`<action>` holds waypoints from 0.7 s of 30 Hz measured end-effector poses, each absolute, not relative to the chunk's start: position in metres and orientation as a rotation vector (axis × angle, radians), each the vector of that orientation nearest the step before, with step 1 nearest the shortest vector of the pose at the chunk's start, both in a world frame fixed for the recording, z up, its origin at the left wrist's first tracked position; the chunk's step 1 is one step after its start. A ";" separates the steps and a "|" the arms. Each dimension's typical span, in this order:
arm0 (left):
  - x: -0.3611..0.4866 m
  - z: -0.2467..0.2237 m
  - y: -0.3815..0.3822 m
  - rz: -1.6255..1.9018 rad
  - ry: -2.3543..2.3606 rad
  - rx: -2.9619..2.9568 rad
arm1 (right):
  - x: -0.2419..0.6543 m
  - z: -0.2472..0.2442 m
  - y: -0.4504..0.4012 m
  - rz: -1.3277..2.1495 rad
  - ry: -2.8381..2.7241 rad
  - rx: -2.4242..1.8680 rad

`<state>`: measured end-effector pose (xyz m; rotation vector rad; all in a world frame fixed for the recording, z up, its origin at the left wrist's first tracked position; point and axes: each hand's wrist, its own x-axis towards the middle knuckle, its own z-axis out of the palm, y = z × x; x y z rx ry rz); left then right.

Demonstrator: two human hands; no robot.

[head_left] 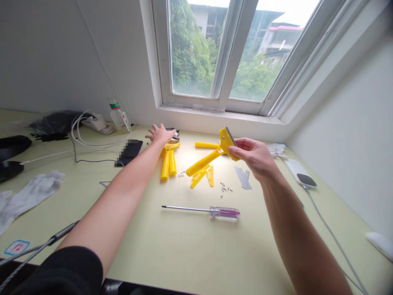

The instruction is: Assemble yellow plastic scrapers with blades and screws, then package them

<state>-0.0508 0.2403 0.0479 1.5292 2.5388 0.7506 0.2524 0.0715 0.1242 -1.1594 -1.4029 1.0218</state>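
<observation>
My right hand (250, 155) pinches the head of a yellow scraper (204, 159), raised over the table with its handle pointing down to the left. Stretched far forward, my left hand (159, 134) has its fingers spread beside some small dark packets (174, 134). Just below it lie yellow scraper handles (166, 166). Another yellow handle (205, 145) rests behind the held scraper. Under that scraper are flat yellow plates (210, 176), with small nuts (181, 174) to the left. Grey blades (243, 177) and scattered screws (224, 188) lie to the right. A screwdriver (215, 211) with a clear purple handle lies nearer me.
On the left are a bottle (118, 114), coiled white cable (92, 141), a black phone-like object (130, 152) and white gloves (37, 192). A white device (300, 173) with a cable sits by the right wall. The window (221, 61) stands behind the table.
</observation>
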 end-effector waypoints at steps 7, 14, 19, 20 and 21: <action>-0.024 0.038 0.274 0.618 2.568 1.424 | 0.241 0.127 0.060 1.035 -1.498 -1.104; -0.028 0.048 0.262 0.780 2.548 1.608 | 0.250 0.130 0.059 0.960 -1.535 -1.105; -0.028 0.049 0.205 1.239 2.072 2.445 | 0.275 0.142 0.063 0.734 -1.350 -1.036; -0.027 0.047 0.189 1.259 1.909 2.603 | 0.280 0.145 0.062 0.689 -1.305 -1.014; -0.028 0.045 0.172 1.282 1.727 2.741 | 0.284 0.148 0.061 0.656 -1.270 -0.992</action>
